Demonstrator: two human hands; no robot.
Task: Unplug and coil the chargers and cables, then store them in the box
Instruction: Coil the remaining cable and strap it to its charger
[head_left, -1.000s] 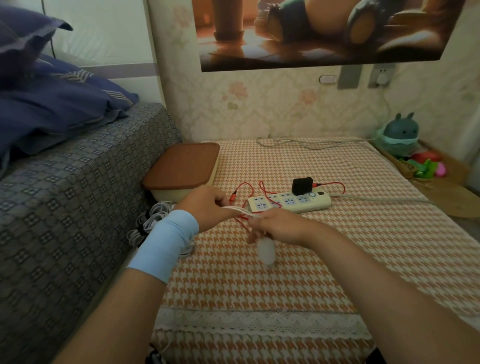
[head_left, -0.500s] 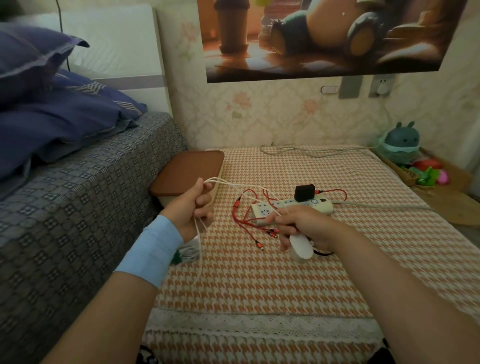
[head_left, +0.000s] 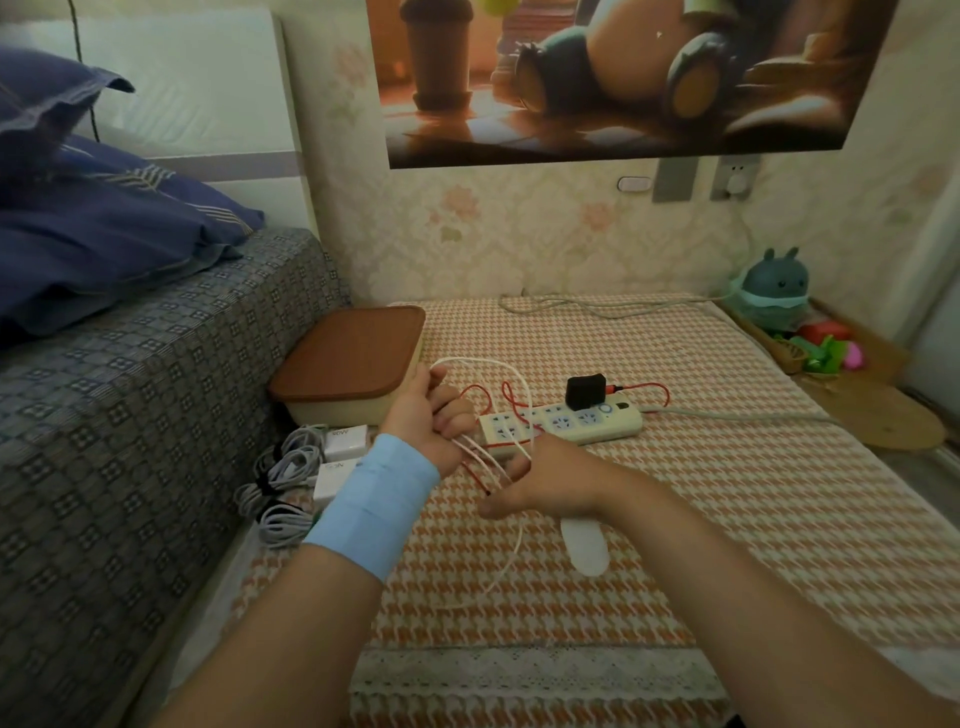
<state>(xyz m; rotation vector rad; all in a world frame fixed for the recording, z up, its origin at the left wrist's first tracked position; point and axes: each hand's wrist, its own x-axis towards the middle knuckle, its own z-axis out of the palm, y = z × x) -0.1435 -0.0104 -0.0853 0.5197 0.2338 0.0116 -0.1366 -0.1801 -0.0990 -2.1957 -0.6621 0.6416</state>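
Coiling the white cable (head_left: 483, 358) looks like the step in hand. The left hand (head_left: 434, 421) has its grip clamped on several loops of it. One loop arcs up and over toward one o'clock, and a loose tail trails down the tabletop (head_left: 727, 493) toward six. The right hand (head_left: 540, 486), just beside the left at four o'clock, holds the white charger (head_left: 584, 545), whose body sticks out below the palm. Its fingers are mostly hidden, so the grip seems closed on the charger rather than on the cable.

The main risk is a tangle. The red cable (head_left: 641, 385) from the black charger (head_left: 585, 391), plugged into the power strip (head_left: 563, 423), runs right under the white loops. Another wrap could catch it and drag the strip. Loops could also slip from the left grip if it loosens.

The box (head_left: 353, 358) sits at eleven o'clock from the left hand with its lid on. With both hands full, opening it could spill the coil. Coiled bundles (head_left: 291, 478) lie at eight o'clock, outside the box.
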